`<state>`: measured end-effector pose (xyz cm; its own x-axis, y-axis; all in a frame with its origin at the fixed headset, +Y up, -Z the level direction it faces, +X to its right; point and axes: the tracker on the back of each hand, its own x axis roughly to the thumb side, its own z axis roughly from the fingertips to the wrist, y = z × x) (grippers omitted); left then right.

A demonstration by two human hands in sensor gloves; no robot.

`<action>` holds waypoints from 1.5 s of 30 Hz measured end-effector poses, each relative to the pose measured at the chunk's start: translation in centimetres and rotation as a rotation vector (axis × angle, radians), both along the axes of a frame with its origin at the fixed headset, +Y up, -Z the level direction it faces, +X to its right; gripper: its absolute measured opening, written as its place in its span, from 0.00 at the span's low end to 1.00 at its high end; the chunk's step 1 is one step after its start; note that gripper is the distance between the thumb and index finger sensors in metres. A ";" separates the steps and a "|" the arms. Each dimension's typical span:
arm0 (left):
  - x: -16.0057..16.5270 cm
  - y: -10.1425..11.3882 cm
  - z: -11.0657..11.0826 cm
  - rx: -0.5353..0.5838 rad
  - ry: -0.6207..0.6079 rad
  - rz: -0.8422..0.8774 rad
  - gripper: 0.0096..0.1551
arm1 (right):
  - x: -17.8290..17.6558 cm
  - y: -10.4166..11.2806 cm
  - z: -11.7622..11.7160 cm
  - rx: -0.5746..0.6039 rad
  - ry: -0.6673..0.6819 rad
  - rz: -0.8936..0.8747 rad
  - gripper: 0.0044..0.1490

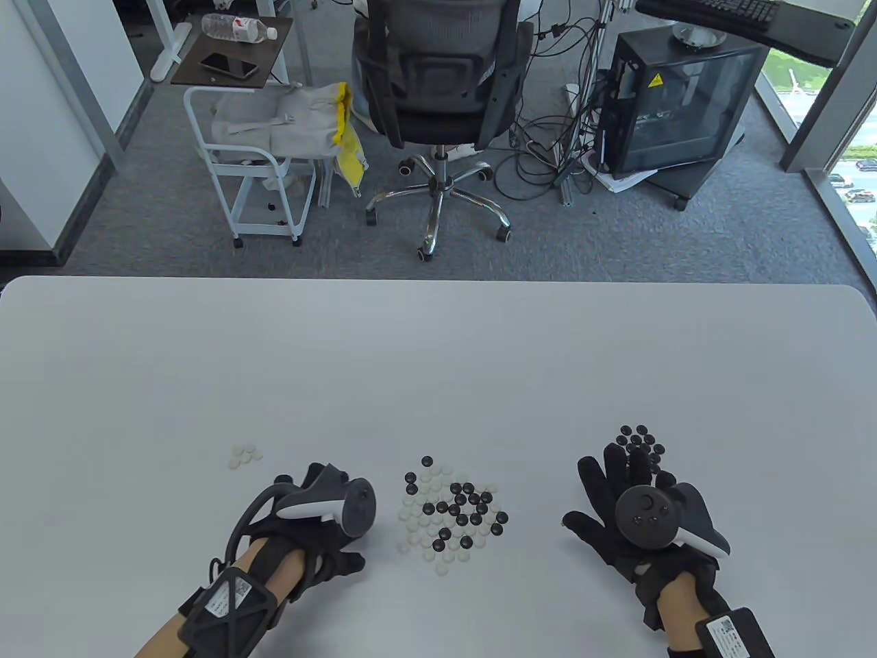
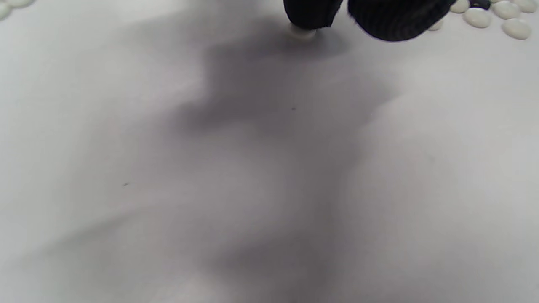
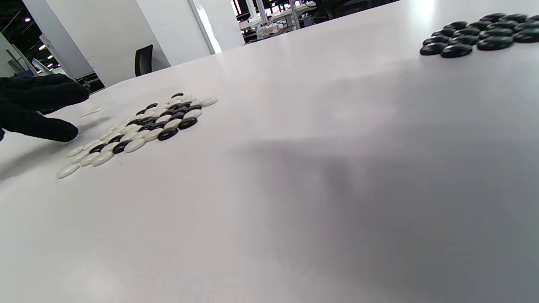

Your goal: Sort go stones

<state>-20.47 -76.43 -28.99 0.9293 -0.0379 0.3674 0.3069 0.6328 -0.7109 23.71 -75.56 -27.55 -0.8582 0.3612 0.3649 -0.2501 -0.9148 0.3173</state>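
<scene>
Sorting by colour: left hand point(image 1: 322, 521) presses a fingertip point(image 2: 311, 12) on one white stone point(image 2: 301, 33) beside the mixed pile point(image 1: 451, 510) for sliding toward the white group point(image 1: 245, 456), while right hand point(image 1: 630, 507) lies flat, fingers relaxed, holding nothing, by the black group point(image 1: 640, 442).

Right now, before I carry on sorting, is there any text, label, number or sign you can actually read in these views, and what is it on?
No words or numbers can be read.
Yellow triangular warning sign on the black cabinet: a symbol only, too small to tell.
Wrist-strap labels: code squares and print, too small to read.
Bottle label: red and white, illegible.
Go stones: unmarked.
</scene>
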 end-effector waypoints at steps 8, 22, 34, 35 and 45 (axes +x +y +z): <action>-9.7 -0.4 -2.3 0.025 0.332 -0.020 0.41 | -0.1 -0.1 0.0 -0.009 0.002 0.007 0.55; -13.2 -1.1 -5.2 0.016 0.515 0.021 0.42 | -0.2 -0.1 -0.1 -0.022 -0.005 0.012 0.55; -8.9 5.8 -6.3 0.107 0.430 0.258 0.41 | 0.1 0.0 -0.1 -0.018 -0.009 0.007 0.55; -8.2 6.1 -6.1 0.107 0.401 0.241 0.41 | 0.1 0.0 -0.1 -0.017 -0.009 0.008 0.55; 3.7 4.2 -1.9 0.012 -0.044 0.113 0.37 | 0.0 0.0 -0.1 -0.012 -0.004 0.007 0.55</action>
